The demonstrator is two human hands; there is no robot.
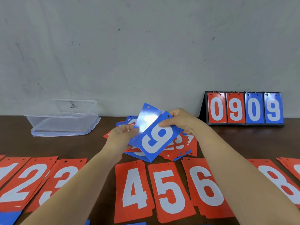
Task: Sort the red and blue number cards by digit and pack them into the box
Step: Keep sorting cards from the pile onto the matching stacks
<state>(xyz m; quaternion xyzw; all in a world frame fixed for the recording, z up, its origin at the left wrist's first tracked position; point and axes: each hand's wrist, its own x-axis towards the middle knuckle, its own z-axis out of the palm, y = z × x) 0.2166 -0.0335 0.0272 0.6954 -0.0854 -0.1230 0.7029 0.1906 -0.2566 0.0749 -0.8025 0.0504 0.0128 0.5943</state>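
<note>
Nearest the camera, along the bottom edge, we note blue cards point(9, 215) cut off by the frame; their digits cannot be read. Just beyond them a row of red cards point(134, 189) lies face up on the dark table point(81, 146), in small stacks reading 1, 2, 3, 4, 5, 6 and 8 from left to right. The 1 is cut off at the left edge. The left forearm covers much of the 3, and the right forearm hides whatever lies between the 6 and the 8. A further red stack at the far right is cropped, digit unreadable.

Above the row, the left hand point(121, 135) has its fingers curled, pinching the lower corner of a second blue card point(146, 117), whose face is washed out by glare. The right hand point(178, 121) grips the blue 9 card point(156, 140) near its punched end, thumb on the face; the card is tilted and overlaps the glared one.

Beneath both hands lies a loose pile point(180, 146) of red and blue cards, largely hidden.

At rear left stands the clear box point(65, 120), open, well apart from the cards; we see no card in it. At rear right a scoreboard point(243, 108) against the wall point(146, 54) shows red 0, red 9, blue 0, blue 9.
</note>
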